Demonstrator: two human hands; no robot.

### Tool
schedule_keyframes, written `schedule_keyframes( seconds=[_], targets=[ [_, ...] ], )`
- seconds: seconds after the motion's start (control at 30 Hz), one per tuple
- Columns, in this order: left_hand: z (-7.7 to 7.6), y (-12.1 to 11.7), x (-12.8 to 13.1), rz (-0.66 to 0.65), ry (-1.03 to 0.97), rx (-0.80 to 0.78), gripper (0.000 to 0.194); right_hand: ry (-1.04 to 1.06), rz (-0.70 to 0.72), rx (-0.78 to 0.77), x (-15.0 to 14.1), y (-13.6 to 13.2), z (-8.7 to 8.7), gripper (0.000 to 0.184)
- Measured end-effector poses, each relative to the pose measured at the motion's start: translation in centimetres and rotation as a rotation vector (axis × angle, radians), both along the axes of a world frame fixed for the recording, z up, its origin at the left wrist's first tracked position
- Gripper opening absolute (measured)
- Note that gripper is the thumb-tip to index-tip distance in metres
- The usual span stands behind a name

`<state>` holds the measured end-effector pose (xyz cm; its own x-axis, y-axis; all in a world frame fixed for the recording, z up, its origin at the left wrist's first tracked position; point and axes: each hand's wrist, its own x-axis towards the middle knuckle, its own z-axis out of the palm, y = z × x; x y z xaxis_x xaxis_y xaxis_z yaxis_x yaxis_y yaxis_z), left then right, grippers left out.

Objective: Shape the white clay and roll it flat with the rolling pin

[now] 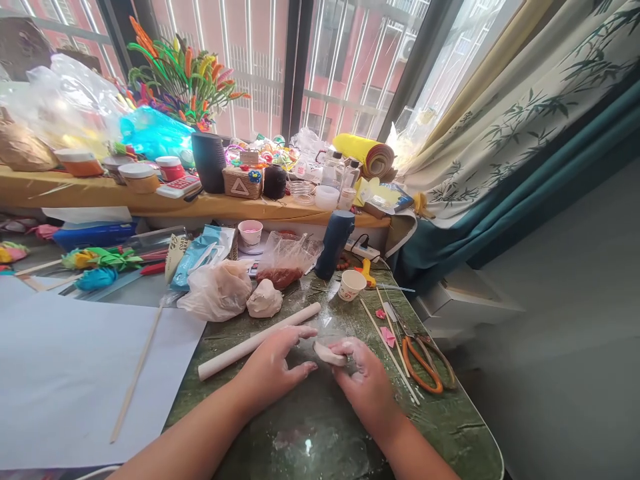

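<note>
Between the fingers and thumb of my right hand [363, 377] is a flattened piece of pale clay [330, 355]. My left hand [275, 363] hovers just left of it, thumb and fingers apart, holding nothing. White residue coats the fingertips of both hands. Beyond the left hand a pale rolling pin [257, 341] lies slantwise on the dark green table. A larger lump of clay [265, 299] sits behind the pin, beside a plastic bag [216, 291] with pale material inside. Further right stands a paper cup [352, 285].
Orange-handled scissors [423, 363], thin sticks [387, 347] and pink scraps [387, 336] lie along the right edge. White paper [75, 373] with a wooden stick covers the left. A dark cylinder [335, 245] and a bag of brown material [280, 270] stand behind. Jars and crafts crowd the windowsill.
</note>
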<state>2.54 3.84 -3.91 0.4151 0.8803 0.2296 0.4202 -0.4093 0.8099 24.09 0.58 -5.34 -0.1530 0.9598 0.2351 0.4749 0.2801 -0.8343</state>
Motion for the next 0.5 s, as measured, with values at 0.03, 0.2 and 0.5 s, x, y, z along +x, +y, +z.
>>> schedule_keyframes(
  seconds=[0.03,0.2,0.5],
  targets=[
    [-0.04,0.04,0.04,-0.025,0.013,-0.002,0.043,-0.010,0.011,0.000,-0.13,0.05,-0.12,0.007],
    [0.13,0.29,0.17,-0.079,0.083,-0.019,0.013,-0.080,-0.002,-0.058,-0.61,0.46,-0.29,0.028],
    [0.63,0.04,0.03,-0.005,-0.071,-0.138,0.019,0.044,0.053,-0.088,-0.44,-0.31,-0.31,0.025]
  ],
)
